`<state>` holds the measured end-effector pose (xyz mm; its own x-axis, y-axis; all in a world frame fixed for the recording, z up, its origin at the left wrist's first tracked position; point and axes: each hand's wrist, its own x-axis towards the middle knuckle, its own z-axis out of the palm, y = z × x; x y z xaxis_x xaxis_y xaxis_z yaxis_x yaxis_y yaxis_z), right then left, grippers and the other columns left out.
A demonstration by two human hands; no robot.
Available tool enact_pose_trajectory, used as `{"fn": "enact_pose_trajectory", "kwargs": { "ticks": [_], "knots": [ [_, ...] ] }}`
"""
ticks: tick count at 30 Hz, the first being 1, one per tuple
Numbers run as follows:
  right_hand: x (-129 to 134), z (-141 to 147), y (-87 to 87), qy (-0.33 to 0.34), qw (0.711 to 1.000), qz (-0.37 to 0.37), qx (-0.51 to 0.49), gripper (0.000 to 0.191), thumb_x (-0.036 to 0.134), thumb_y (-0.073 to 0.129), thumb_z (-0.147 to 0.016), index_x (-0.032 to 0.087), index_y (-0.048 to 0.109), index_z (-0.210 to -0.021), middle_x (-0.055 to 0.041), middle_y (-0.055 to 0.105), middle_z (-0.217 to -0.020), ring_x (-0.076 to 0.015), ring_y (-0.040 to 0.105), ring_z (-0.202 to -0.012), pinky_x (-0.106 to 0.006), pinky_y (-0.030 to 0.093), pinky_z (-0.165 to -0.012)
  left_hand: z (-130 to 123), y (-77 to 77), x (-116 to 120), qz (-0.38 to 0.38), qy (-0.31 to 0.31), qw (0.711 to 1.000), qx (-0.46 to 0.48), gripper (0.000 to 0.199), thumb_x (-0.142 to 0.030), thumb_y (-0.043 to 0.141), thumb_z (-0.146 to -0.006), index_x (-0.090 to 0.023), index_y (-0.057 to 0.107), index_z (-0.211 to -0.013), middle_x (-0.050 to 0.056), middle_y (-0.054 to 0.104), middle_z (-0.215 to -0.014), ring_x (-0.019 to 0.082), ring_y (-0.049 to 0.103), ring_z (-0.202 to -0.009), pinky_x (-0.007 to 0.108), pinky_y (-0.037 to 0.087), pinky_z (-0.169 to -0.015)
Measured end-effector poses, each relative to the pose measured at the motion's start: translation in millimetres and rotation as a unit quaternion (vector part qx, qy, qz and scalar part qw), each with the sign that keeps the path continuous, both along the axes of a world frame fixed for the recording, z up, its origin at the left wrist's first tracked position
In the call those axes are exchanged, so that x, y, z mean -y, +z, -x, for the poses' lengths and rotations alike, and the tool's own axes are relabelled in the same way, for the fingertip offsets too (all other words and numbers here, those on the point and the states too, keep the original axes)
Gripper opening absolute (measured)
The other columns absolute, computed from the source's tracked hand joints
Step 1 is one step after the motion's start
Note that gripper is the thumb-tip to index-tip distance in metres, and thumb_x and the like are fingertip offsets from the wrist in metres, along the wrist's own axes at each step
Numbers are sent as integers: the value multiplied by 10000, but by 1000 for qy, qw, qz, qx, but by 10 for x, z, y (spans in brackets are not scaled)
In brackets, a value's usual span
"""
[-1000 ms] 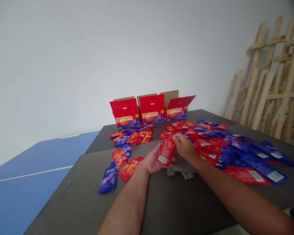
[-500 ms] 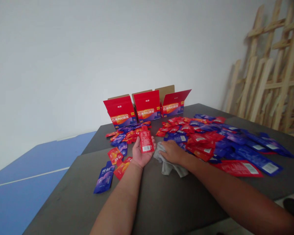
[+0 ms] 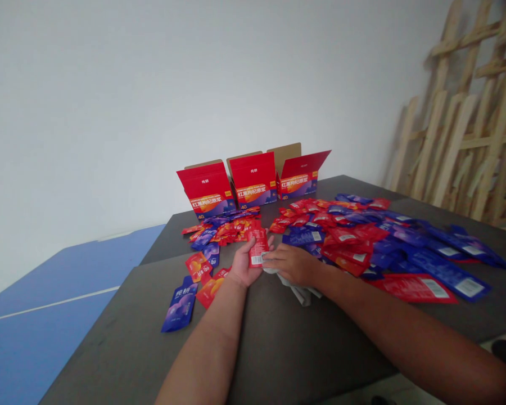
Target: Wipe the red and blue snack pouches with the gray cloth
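A red pouch [image 3: 258, 243], its barcode side up, lies in my left hand [image 3: 243, 264], with the thumb along its edge. My right hand [image 3: 293, 262] is closed on a grey cloth [image 3: 300, 292] and meets the pouch's lower right corner. Part of the cloth is hidden under the fingers. To the left of my left hand lie several loose pouches, among them a blue one [image 3: 179, 306] and a red-orange one [image 3: 198, 266]. Beyond my right hand spreads a large heap of red and blue pouches [image 3: 349, 236].
Three open red boxes stand in a row at the back: left [image 3: 208, 191], middle [image 3: 254, 180] and right [image 3: 298, 183]. A smaller pile of pouches [image 3: 225, 228] lies before them. Wooden frames [image 3: 459, 124] lean on the wall. A blue surface [image 3: 67, 298] adjoins the dark table [image 3: 122, 349].
My right hand has brought the grey cloth up and left against the pouch. My left hand, holding the pouch, has shifted slightly right and towards me.
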<state>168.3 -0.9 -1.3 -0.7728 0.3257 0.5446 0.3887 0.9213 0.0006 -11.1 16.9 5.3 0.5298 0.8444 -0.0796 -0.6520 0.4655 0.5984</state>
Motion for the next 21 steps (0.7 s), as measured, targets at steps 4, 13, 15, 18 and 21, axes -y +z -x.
{"fn": "enact_pose_trajectory", "kwargs": {
  "ticks": [4, 13, 15, 18, 21],
  "knots": [
    [13, 41, 32, -34, 999, -5, -12, 286, 170, 499, -860, 160, 611, -1122, -88, 655, -1079, -209, 537, -974, -376, 432, -900, -41, -18, 34, -2, -27, 999, -20, 339, -300, 496, -879, -107, 610, -1133, 91, 674, -881, 134, 600, -608, 282, 490, -679],
    [-101, -103, 73, -168, 982, -24, -81, 271, 164, 512, -861, 171, 628, -1106, -83, 649, -1108, -228, 545, -945, -377, 432, -853, -42, -76, 97, -37, -53, 993, -94, 268, -190, 576, -833, -134, 597, -1095, 101, 668, -993, 214, 650, -896, 376, 503, -827],
    [-142, -151, 65, -188, 978, -25, -92, 286, 138, 513, -845, 159, 630, -1105, -87, 648, -1121, -235, 544, -958, -381, 430, -860, -27, -75, 112, -37, -72, 989, -123, 315, -202, 575, -836, -142, 578, -1145, 130, 649, -1080, 259, 634, -980, 415, 512, -817],
    [-197, -224, 58, -231, 966, -10, -115, 305, 117, 509, -827, 151, 626, -1107, -92, 647, -1127, -243, 545, -984, -387, 424, -886, -7, -61, 121, -39, -94, 986, -135, 366, -214, 571, -834, -151, 557, -1194, 155, 617, -1164, 307, 606, -1051, 399, 531, -756],
    [-218, -285, 72, -282, 945, 20, -162, 324, 123, 497, -830, 174, 612, -1129, -86, 647, -1119, -241, 551, -1006, -393, 416, -909, 4, -40, 104, -30, -99, 989, -109, 395, -237, 543, -848, -168, 533, -1237, 158, 589, -1223, 299, 608, -1046, 345, 536, -680]
  ]
}}
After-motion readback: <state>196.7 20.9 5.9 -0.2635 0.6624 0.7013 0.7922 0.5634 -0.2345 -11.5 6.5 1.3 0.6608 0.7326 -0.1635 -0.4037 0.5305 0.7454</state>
